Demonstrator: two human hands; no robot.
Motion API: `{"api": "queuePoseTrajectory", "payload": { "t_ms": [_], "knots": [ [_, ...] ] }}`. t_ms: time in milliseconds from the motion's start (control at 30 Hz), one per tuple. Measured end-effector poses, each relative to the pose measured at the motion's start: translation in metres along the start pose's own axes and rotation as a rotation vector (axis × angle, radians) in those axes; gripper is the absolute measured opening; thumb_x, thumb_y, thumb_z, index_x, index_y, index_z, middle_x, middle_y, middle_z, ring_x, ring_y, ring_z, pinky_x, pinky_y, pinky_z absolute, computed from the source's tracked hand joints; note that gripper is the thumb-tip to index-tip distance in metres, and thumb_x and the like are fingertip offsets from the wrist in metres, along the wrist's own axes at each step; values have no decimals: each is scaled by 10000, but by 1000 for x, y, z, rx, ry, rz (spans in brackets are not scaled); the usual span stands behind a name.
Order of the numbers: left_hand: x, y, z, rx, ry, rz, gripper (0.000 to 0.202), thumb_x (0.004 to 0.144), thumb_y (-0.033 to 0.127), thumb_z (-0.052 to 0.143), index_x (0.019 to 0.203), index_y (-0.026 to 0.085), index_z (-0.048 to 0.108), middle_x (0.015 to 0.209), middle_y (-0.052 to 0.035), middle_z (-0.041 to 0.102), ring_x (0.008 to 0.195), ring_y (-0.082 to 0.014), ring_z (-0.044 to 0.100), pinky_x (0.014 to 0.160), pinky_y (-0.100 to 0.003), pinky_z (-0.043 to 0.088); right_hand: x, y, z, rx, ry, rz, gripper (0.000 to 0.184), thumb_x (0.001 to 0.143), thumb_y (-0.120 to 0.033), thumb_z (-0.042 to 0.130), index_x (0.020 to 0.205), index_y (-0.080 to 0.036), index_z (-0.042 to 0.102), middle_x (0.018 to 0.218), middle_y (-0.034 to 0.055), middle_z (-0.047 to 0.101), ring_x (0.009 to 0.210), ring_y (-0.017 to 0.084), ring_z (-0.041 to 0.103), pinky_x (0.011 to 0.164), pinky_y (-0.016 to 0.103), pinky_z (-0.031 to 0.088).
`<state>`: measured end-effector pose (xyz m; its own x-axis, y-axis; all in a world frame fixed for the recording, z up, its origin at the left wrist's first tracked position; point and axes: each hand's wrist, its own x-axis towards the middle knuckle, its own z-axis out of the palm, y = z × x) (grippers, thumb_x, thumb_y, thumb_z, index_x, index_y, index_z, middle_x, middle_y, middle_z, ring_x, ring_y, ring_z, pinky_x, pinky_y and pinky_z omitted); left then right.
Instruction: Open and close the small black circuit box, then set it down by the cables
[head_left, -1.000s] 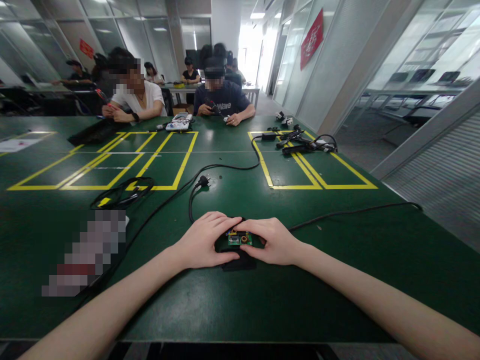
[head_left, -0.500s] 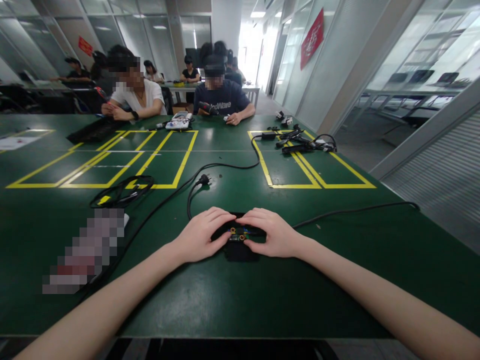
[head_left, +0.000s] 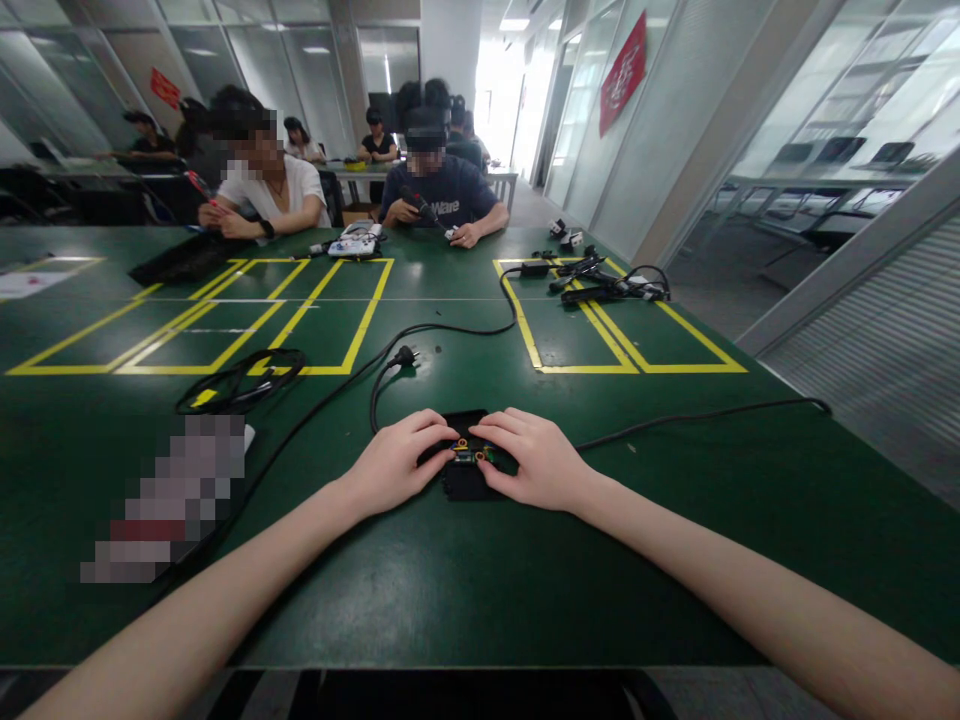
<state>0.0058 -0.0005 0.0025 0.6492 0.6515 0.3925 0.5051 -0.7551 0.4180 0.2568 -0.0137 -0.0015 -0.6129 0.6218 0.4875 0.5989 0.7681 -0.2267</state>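
Observation:
A small black case [head_left: 466,482] with an exposed green circuit board [head_left: 471,456] lies on the green table [head_left: 480,590] in front of me. My left hand [head_left: 397,462] curls round the case's left side, fingers pressed on its top edge. From the right, my right hand [head_left: 529,460] covers the other side, with fingertips touching the board. Both hands grip the case between them. A black cable [head_left: 697,416] runs from under my right hand off to the right.
A black power cord with a plug [head_left: 405,356] curves just beyond my hands. A coiled cable [head_left: 240,380] lies to the left, and black tools [head_left: 600,285] sit in a yellow-taped box at back right. Two people sit at the table's far edge.
Both hands have slid the case a little away from me and closed more tightly over the circuit board, hiding more of it.

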Motion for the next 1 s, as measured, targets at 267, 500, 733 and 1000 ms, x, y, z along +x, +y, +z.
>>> {"api": "queuePoseTrajectory", "payload": {
  "t_ms": [267, 500, 733, 1000],
  "knots": [
    [-1, -2, 2, 56, 62, -5, 167, 1007, 217, 606, 1142, 220, 705, 1177, -70, 672, 985, -202, 724, 857, -314, 606, -2, 6, -5, 106, 51, 60, 314, 938, -249, 621, 1247, -191, 621, 1242, 133, 686, 996, 249, 695, 854, 382, 578],
    [0, 0, 0, 56, 129, -29, 109, 1012, 256, 612, 993, 206, 707, 1051, -54, 671, 911, -187, 707, 813, -292, 587, -4, 33, -24, 118, -109, -41, 81, 844, -181, 635, 910, -211, 600, 913, 58, 657, 832, 209, 624, 746, 322, 501],
    [3, 6, -4, 12, 117, -85, 167, 1038, 284, 559, 1005, 186, 690, 909, -44, 749, 757, -174, 693, 708, -281, 556, -8, 35, -21, 156, -14, -4, 69, 927, -209, 586, 892, -194, 643, 758, 26, 683, 642, 156, 613, 612, 261, 455],
    [1, 14, -10, -195, 136, -116, 46, 873, 195, 577, 849, 179, 613, 742, 1, 669, 638, -134, 619, 596, -226, 493, -10, 25, -30, 233, -23, -59, 120, 956, -229, 581, 883, -185, 666, 645, -15, 636, 522, 112, 566, 548, 228, 416]
  ]
}}
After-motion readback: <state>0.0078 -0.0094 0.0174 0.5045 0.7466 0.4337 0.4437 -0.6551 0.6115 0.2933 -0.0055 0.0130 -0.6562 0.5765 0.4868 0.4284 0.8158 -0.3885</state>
